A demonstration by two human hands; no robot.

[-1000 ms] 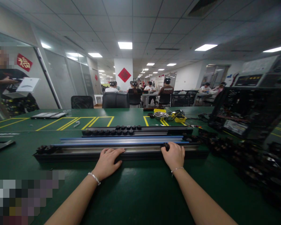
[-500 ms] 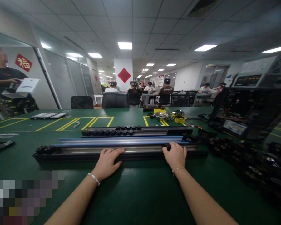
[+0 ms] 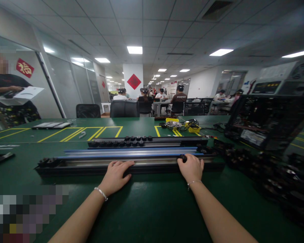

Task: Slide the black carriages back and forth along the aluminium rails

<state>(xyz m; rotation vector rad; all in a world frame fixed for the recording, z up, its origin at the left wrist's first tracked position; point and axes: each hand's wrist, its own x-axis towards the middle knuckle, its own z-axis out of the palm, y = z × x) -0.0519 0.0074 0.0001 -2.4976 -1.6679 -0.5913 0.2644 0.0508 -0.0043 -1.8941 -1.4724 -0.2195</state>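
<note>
A long black rail [image 3: 91, 169] with a shiny metal channel lies across the table before me. My left hand [image 3: 117, 175] rests on its middle, fingers stretched over the near edge and thumb apart. Near the rail's right part, my right hand [image 3: 192, 167] has its fingers closed around a small round black part [image 3: 183, 158], which sits at the channel. Two similar black parts [image 3: 49, 162] sit at the rail's left end. Just behind runs a metal strip with blue edges [image 3: 131, 152]. Farther back, another black rail [image 3: 162, 143] carries rows of round black parts [image 3: 116, 144].
A heap of black parts [image 3: 268, 175] spreads over the right side of the green table [image 3: 147, 212]. Behind it stands an open computer case [image 3: 258, 125]. A metal bowl [image 3: 174, 124] and yellow-black cabled items [image 3: 192, 127] are at the back. A person [image 3: 11, 91] stands at left.
My right hand has shifted slightly right along the rail with the small black part. My left hand stays put. The standing person's white sheet or lid has tilted lower.
</note>
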